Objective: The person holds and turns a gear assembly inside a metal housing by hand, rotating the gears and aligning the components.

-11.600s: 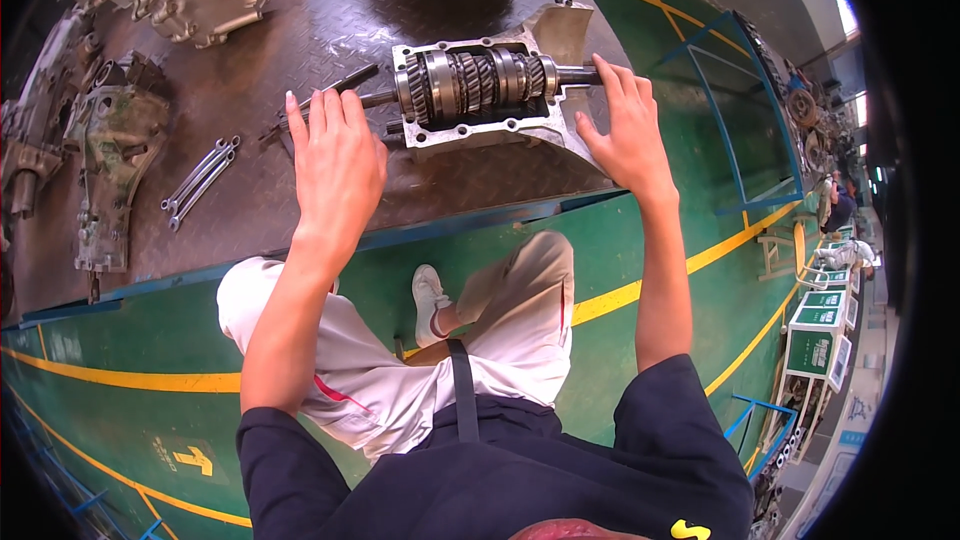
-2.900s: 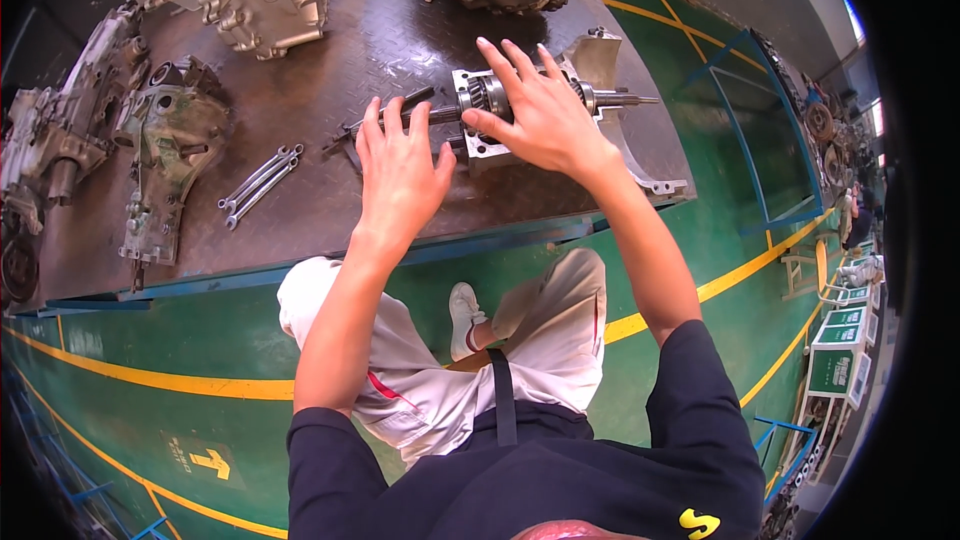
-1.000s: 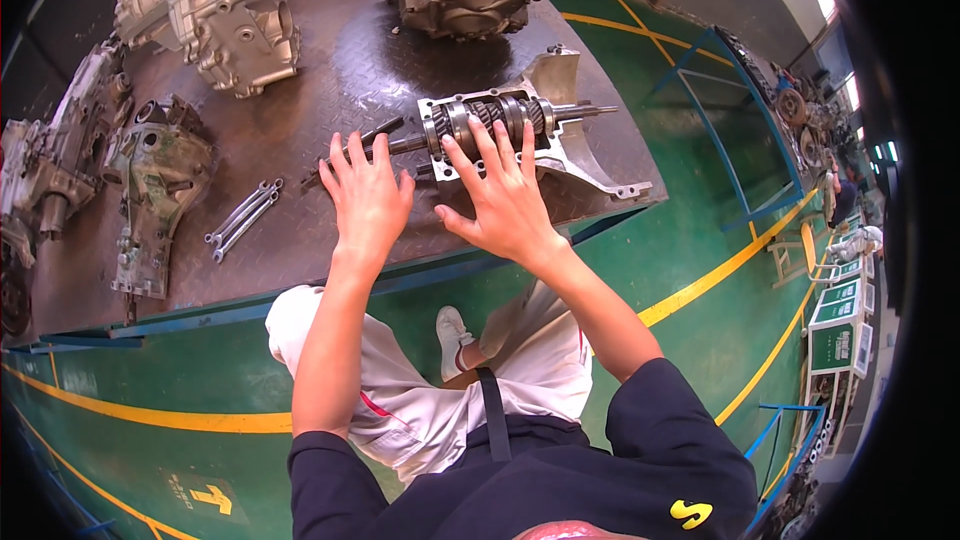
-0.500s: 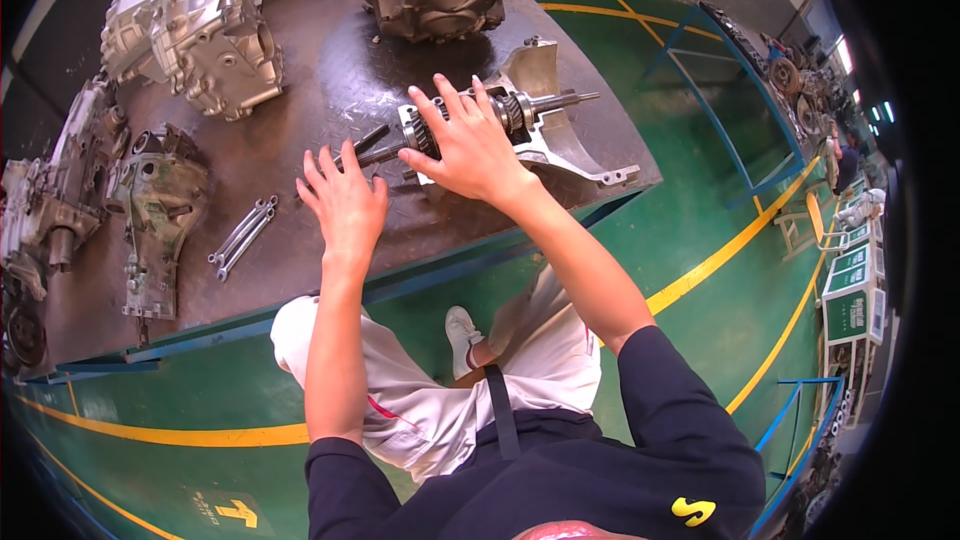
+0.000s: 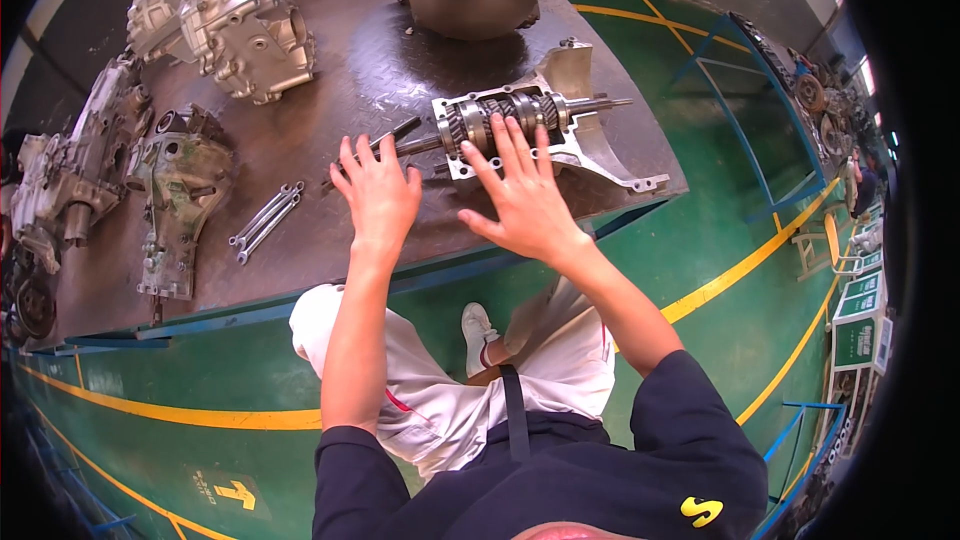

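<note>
Our left hand (image 5: 383, 202), left of the silver metal housing (image 5: 572, 152), and right hand (image 5: 527, 202), over its edge, are spread; nudged, its toothed steel gears (image 5: 457, 125) could pinch us.

Right hand (image 5: 522, 204) | off shaft's (image 5: 602, 103) right end | now at housing's (image 5: 568, 155) near edge

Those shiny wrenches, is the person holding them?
No, the wrenches lie on the brown table, to the left of and apart from the left hand.
</note>
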The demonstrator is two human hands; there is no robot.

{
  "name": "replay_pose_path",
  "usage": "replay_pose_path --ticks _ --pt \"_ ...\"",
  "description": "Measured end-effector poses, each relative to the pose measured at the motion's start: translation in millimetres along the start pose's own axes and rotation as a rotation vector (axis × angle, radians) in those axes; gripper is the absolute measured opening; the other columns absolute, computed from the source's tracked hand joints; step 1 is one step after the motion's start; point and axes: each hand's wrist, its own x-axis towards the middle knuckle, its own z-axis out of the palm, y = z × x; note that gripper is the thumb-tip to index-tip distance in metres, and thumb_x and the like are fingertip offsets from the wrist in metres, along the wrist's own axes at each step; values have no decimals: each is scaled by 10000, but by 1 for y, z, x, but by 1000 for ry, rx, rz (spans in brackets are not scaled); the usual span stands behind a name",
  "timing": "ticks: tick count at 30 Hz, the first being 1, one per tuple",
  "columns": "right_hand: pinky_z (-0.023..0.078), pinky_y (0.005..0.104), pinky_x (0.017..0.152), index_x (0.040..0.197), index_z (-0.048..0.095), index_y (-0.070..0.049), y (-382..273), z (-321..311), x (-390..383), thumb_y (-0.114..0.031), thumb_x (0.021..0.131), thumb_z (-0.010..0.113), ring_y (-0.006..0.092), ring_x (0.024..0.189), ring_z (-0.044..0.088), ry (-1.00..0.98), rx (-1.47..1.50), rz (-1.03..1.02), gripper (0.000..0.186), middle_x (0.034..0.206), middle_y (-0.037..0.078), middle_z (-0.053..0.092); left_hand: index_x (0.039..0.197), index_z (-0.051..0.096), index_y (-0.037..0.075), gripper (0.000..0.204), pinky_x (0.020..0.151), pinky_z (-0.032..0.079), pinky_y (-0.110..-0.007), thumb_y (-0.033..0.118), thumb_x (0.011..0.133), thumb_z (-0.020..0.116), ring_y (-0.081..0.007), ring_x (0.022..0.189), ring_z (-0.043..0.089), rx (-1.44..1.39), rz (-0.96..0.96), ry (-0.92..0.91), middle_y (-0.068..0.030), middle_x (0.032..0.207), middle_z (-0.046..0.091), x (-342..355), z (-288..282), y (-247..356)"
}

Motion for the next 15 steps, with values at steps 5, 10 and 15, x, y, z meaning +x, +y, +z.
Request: replay_pose_path --ticks 5,10,15 --pt "113 696 1224 1542 487 -152 24 -8 24 -604 973 569 383 1556 264 86 -151 60 731 1668 212 311 1308 605 22 515 1156 306 -661 242 865 746 -418 1391 436 -3 34 43 -220 1359 572 4 5 2" --pt "323 659 1134 1507 539 -175 50 -4 71 -685 996 473 375 1424 475 -84 -44 127 725 1522 214 532 1292 621 45 499 1098 379 -564 270 867 757 -373 1269 521 -36 3 -25 -182 1250 610 9 -2 3" --pt "395 643 1093 1432 613 -141 50 -10 113 -733 968 460 368 1408 502 -329 -119 98 767 1537 193 528 1271 620 53 544 1064 421 -569 313 826 795 -385 1287 504 27 -43 29 -186 1275 589 14 -15 -18"
